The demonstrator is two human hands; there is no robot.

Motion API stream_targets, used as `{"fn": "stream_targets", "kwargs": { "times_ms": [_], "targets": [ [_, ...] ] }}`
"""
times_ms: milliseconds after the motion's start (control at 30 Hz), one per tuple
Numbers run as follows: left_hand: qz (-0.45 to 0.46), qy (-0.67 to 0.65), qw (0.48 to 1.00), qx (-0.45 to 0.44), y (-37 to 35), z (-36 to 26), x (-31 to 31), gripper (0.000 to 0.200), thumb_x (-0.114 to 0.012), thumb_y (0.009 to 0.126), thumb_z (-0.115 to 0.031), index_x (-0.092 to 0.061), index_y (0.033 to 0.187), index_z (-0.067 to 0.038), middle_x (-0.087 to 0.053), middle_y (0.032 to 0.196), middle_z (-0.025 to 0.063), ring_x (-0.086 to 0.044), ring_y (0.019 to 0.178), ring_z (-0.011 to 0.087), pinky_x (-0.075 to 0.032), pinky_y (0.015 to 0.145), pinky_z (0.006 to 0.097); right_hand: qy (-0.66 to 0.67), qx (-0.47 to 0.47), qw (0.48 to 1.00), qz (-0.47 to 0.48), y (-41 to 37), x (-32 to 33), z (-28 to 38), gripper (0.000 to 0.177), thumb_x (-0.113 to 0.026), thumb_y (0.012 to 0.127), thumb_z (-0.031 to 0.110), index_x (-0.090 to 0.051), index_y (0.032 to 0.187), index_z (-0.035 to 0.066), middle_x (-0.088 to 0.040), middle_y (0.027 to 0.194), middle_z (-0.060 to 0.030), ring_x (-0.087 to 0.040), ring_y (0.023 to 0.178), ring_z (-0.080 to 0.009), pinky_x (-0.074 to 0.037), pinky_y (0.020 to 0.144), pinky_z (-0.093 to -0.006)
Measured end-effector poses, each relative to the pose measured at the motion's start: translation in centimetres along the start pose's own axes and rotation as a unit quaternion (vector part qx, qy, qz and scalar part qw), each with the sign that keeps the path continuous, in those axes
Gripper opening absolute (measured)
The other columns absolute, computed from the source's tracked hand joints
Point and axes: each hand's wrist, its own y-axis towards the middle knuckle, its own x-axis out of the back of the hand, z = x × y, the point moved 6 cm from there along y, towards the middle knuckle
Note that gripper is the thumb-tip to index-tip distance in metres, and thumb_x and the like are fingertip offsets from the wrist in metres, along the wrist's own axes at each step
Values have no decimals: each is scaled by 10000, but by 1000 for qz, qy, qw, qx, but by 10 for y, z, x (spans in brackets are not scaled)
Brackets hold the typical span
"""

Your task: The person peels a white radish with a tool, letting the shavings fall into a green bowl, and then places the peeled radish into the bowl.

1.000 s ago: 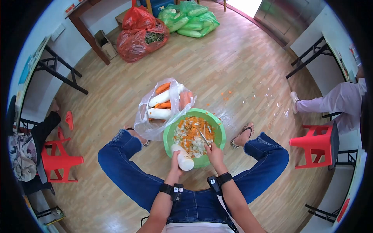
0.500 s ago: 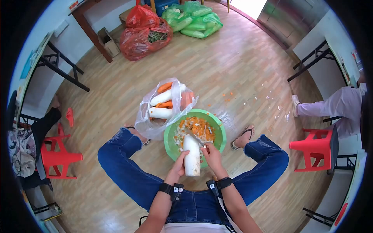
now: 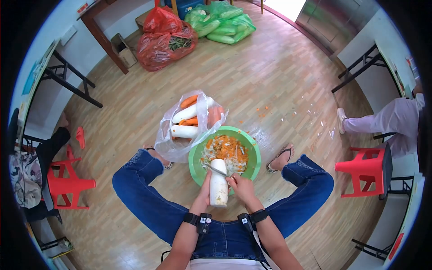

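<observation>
My left hand (image 3: 205, 191) is closed around a white radish (image 3: 218, 189) from its left side. The radish stands nearly upright in view, with brown soil marks on its lower end. In my right hand (image 3: 242, 187) is a knife (image 3: 218, 170), its narrow metal blade lying slantwise across the upper part of the radish. Just beyond, a green basin (image 3: 194, 167) holds orange and white peelings (image 3: 230, 150). My right fingers hide most of the knife's handle.
A clear plastic bag (image 3: 168, 146) of peeled radishes and carrots touches the basin's far left. Scraps dot the floor at right. Red stools (image 3: 71, 184) flank me, with people seated at both sides. Red (image 3: 166, 49) and green bags (image 3: 225, 27) lie at the back.
The knife has moved left and slightly down, now crossing the radish's face. The radish has tipped and shifted a little toward me and left. My right hand has come closer to it.
</observation>
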Motion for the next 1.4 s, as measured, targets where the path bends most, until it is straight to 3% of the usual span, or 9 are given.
{"fn": "stream_targets", "kwargs": {
  "times_ms": [100,633,700,733,800,933,1000,1233,1400],
  "targets": [
    [-4,2,1000,3,-1,2,-2,655,-323,806,-612,-466,1099,-44,-588,892,139,-606,688,275,-530,572,388,5,15,1000,-26,0,1,0,290,-509,816,375,-542,755,93,-563,583,-103,-562,546,-284,-423,489,-369],
    [20,-16,1000,0,-7,-3,-8,690,-302,797,-632,-460,1107,-36,-588,865,179,-611,683,291,-524,569,393,8,19,998,-58,10,-8,-5,297,-498,830,366,-552,739,88,-543,574,-114,-555,542,-267,-408,489,-365],
    [11,-1,1000,-18,-11,-6,-12,694,-298,797,-633,-445,1128,-42,-585,872,193,-613,686,294,-526,574,396,265,-35,958,-104,13,-11,-27,305,-483,840,342,-562,792,51,-573,618,-135,-554,557,-305,-419,493,-359],
    [11,-2,1000,-18,-11,-6,-12,694,-298,797,-633,-445,1128,-42,-585,872,193,-613,686,294,-526,574,396,264,-35,958,-103,13,-9,-31,305,-483,840,342,-562,792,51,-573,618,-135,-554,557,-305,-419,493,-359],
    [14,-23,999,-17,-12,-8,-12,663,-311,808,-610,-436,1138,-47,-582,881,187,-611,674,312,-529,593,394,229,-67,965,-108,14,-2,-37,291,-482,855,310,-573,732,62,-542,607,-122,-539,559,-202,-392,503,-318],
    [11,-36,999,-18,-10,-8,-13,642,-326,809,-599,-442,1132,-57,-574,912,174,-606,726,301,-525,625,405,91,-25,994,-51,-4,9,-1,311,-484,845,333,-573,708,69,-562,602,-114,-553,550,-224,-404,504,-332],
    [-29,-66,996,-59,-6,-9,-5,622,-340,810,-586,-448,1122,-58,-569,929,154,-596,778,283,-518,654,417,26,37,999,-5,-6,1,11,346,-477,829,385,-566,718,70,-574,606,-144,-565,566,-309,-432,505,-384],
    [-33,-39,998,-42,-4,-6,3,590,-338,823,-558,-454,1113,-57,-569,930,145,-594,785,271,-518,665,422,15,49,999,-7,-2,-1,10,377,-478,813,434,-550,677,90,-558,563,-107,-563,541,-291,-425,479,-394],
    [-10,-86,995,-41,-3,-7,5,596,-326,827,-552,-448,1116,-45,-571,942,156,-600,775,280,-524,664,429,-22,66,997,-36,5,-11,6,337,-491,817,389,-565,657,102,-575,537,-26,-564,511,-240,-425,486,-344]
  ]
}}
